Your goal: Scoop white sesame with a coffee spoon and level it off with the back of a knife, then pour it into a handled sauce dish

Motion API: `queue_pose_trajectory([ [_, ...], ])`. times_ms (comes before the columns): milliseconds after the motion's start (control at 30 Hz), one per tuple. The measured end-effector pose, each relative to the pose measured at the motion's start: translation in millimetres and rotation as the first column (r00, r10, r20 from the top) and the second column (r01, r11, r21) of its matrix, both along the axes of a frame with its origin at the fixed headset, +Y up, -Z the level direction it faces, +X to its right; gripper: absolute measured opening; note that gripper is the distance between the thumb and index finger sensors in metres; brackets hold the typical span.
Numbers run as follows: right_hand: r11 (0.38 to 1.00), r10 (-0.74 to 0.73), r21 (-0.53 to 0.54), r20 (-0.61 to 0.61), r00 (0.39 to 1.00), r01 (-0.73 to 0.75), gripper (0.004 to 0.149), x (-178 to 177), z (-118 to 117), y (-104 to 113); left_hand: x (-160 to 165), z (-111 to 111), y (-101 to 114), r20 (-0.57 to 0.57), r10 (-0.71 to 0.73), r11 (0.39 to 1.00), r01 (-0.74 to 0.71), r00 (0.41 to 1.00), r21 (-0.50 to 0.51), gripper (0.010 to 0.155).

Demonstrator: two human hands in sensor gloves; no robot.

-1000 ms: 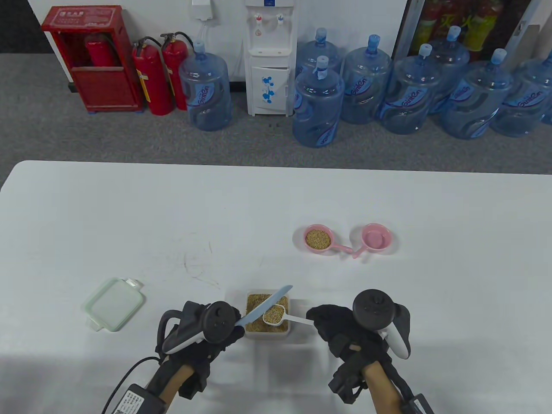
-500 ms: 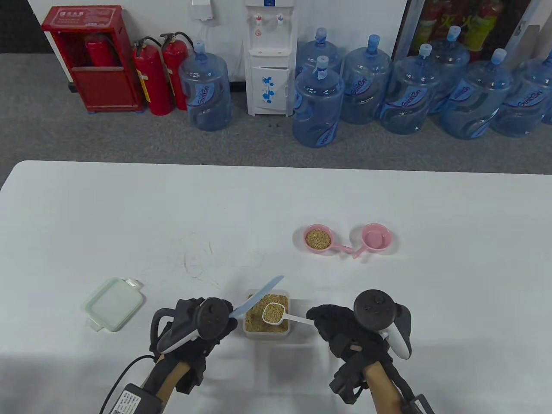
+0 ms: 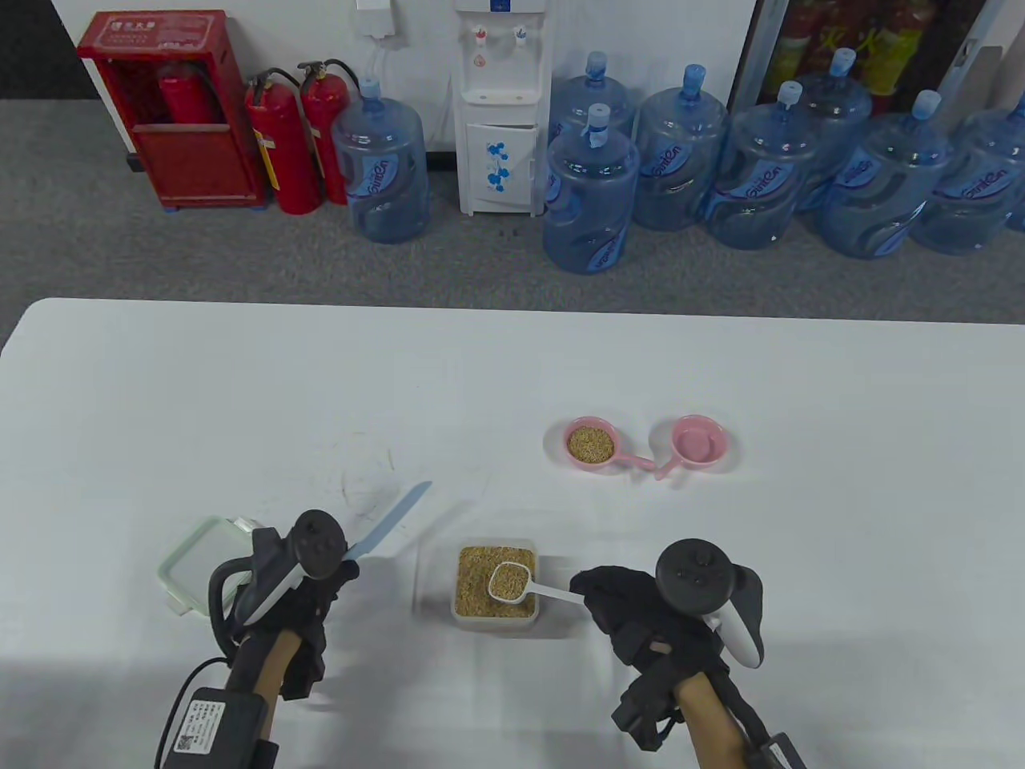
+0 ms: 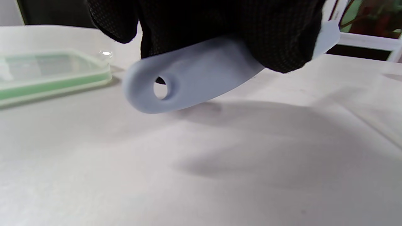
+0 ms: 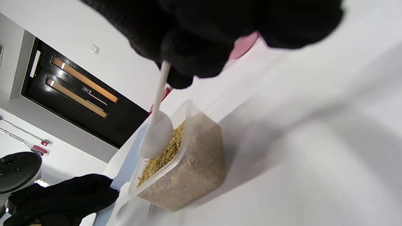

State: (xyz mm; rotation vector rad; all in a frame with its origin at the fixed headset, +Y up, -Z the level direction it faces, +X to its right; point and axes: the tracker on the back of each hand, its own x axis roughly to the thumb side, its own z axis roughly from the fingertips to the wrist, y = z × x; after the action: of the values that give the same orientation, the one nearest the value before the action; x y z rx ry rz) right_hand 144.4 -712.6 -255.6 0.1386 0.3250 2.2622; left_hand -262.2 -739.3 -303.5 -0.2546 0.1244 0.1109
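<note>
My right hand [image 3: 621, 597] pinches the handle of a white coffee spoon [image 3: 510, 582], whose bowl is level-full of sesame and hangs over the clear sesame box [image 3: 496, 593]. In the right wrist view the spoon [image 5: 156, 135] sits just above the box [image 5: 185, 169]. My left hand [image 3: 308, 597] grips the handle of a pale blue knife [image 3: 391, 522], its blade pointing up and right over the table, left of the box. The knife handle [image 4: 188, 84] shows under my glove close to the tabletop. Two pink handled sauce dishes stand further back: one [image 3: 592, 445] holds sesame, the other [image 3: 698, 441] looks empty.
A green-rimmed lid [image 3: 204, 567] lies flat on the white table [image 3: 240, 400] just left of my left hand, also in the left wrist view as the lid [image 4: 47, 75]. Beyond the table's far edge stand water bottles and fire extinguishers on the floor.
My left hand has drawn the knife off the spoon and box, moving left and slightly back toward the lid. The right hand and spoon have stayed over the box.
</note>
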Motion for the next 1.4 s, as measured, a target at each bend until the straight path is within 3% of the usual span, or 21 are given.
queue_pose_trajectory([
  [233, 1.000, 0.004, 0.003, 0.005, 1.000, -0.004, 0.042, -0.9, 0.3, 0.0, -5.5, -6.3, -13.7, -0.012, 0.000, 0.987, -0.002, 1.000, -0.160, 0.041],
  [367, 1.000, 0.007, 0.000, 0.001, 1.000, -0.007, 0.042, -1.5, 0.4, -0.6, -7.5, -7.9, -14.8, -0.031, 0.014, 0.986, -0.019, 0.999, -0.165, 0.041],
  [733, 1.000, 0.013, -0.001, -0.005, 1.000, -0.013, 0.042, -3.1, 0.5, -1.1, -5.7, -8.1, -14.9, -0.042, -0.040, 0.992, 0.035, 0.998, -0.124, 0.041],
  [867, 1.000, 0.012, -0.002, -0.005, 1.000, -0.012, 0.042, -3.3, 0.5, -1.5, 0.0, -7.8, -16.5, -0.033, -0.159, 0.984, 0.156, 0.987, -0.088, 0.042],
  [1200, 1.000, 0.012, -0.003, -0.003, 1.000, -0.012, 0.042, -2.6, 0.7, -1.8, 14.7, -4.9, -11.7, 0.009, -0.277, 0.956, 0.277, 0.961, -0.094, 0.048],
  [1333, 1.000, 0.010, 0.000, -0.003, 1.000, -0.010, 0.042, -2.3, 0.6, -2.0, 23.9, 1.4, 2.0, 0.023, -0.272, 0.962, 0.272, 0.962, -0.003, 0.055],
  [1400, 1.000, 0.006, 0.001, -0.003, 1.000, -0.006, 0.042, -2.3, 0.6, -2.3, 30.8, 7.9, 12.8, 0.034, -0.250, 0.965, 0.246, 0.968, 0.090, 0.057],
])
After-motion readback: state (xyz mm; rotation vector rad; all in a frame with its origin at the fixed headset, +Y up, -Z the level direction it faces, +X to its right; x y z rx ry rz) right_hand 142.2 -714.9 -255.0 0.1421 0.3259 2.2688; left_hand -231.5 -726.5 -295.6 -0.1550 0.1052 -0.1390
